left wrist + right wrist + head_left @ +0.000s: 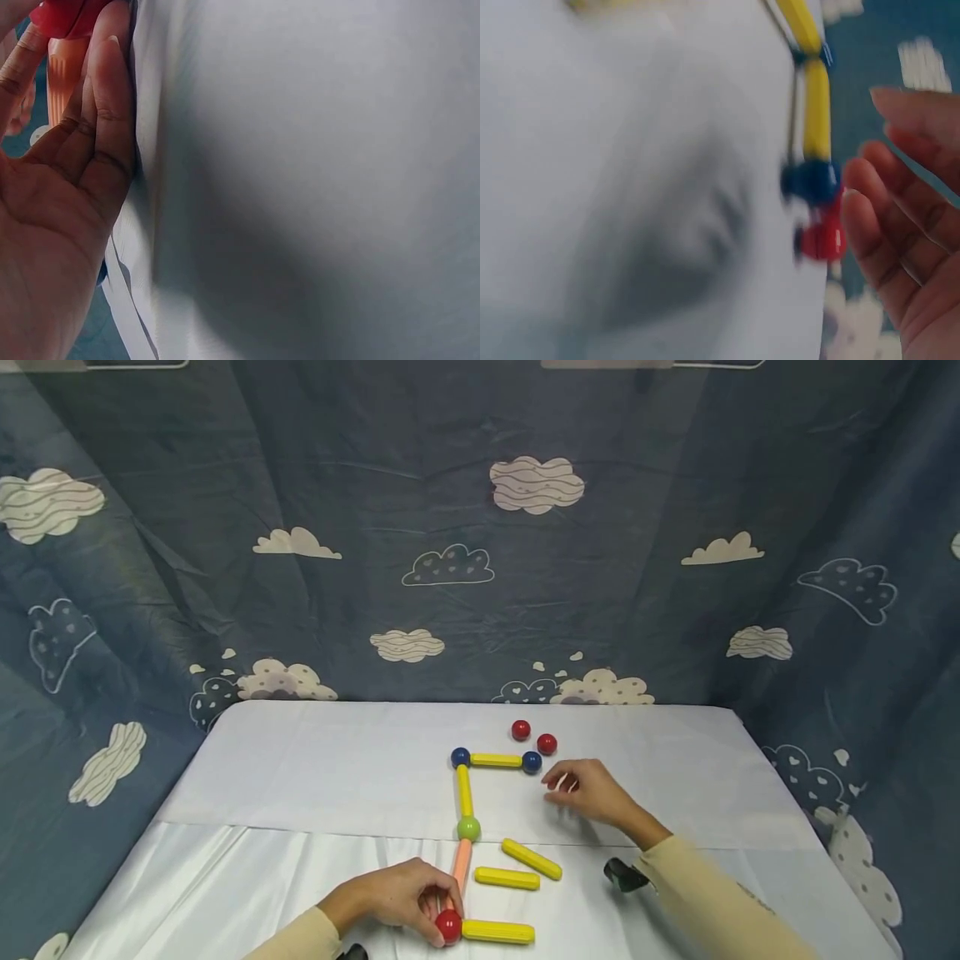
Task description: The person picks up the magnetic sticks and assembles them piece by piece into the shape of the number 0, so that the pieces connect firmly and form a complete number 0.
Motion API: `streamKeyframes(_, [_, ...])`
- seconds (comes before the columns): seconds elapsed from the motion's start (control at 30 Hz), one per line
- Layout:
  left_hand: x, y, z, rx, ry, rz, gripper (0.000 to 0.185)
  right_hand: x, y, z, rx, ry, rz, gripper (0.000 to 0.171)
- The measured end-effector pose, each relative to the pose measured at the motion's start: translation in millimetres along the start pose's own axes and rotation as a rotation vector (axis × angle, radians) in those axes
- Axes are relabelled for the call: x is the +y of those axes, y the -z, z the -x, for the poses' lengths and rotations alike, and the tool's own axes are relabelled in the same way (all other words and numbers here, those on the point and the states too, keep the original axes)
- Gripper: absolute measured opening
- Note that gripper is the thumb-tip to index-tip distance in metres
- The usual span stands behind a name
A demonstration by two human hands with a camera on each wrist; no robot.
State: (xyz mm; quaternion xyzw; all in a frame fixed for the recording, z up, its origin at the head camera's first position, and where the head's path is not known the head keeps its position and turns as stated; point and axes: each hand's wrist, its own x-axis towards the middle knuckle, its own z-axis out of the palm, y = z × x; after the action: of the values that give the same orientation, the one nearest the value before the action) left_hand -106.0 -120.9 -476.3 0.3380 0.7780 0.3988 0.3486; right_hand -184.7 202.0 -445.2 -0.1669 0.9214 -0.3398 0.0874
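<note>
Left hand: left hand [393,893] at the near table edge, fingers curled round the glossy red plastic ball [448,925] and the base of the salmon-pink plastic stick [461,862], apparently steadying that joint.
Chain: pink stick runs up to a green ball [468,828], then a yellow stick [465,790], a dark blue ball [460,757], another yellow stick [496,761] and a second blue ball [532,762].
Right hand: right hand [588,790] hovers just right of that far blue ball, fingers loosely spread, holding nothing.
Spares: two loose red balls [534,737] beyond; two loose yellow sticks [520,868] on the white tablecloth [300,777], within reach.

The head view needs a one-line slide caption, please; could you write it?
Left hand grips red ball of rod-and-ball chain; right hand hovers near blue ball.
</note>
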Motion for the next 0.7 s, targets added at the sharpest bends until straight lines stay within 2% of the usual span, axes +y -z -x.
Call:
streamKeyframes(0.07, [-0.2,0.1,1.4,0.005,0.008,-0.010,0.025,7.9,7.0,-16.7,0.085,-0.065,0.000,0.023])
streamKeyframes(0.13, [0.0,0.3,2.8,0.006,0.022,-0.015,0.025,15.1,10.4,-30.9,0.135,-0.133,-0.006,0.028])
streamKeyframes(0.27, [-0.1,0.9,3.9,-0.005,0.042,-0.015,0.024,28.7,6.9,-51.5,0.138,-0.229,-0.003,0.041])
streamKeyframes(0.4, [-0.5,0.7,2.6,-0.007,0.036,-0.015,0.024,35.2,0.1,-65.4,0.108,-0.221,0.027,0.048])
streamKeyframes(0.7, [-0.7,0.9,0.1,0.004,0.023,-0.014,0.025,44.1,-7.6,-77.7,0.086,-0.204,0.106,0.039])
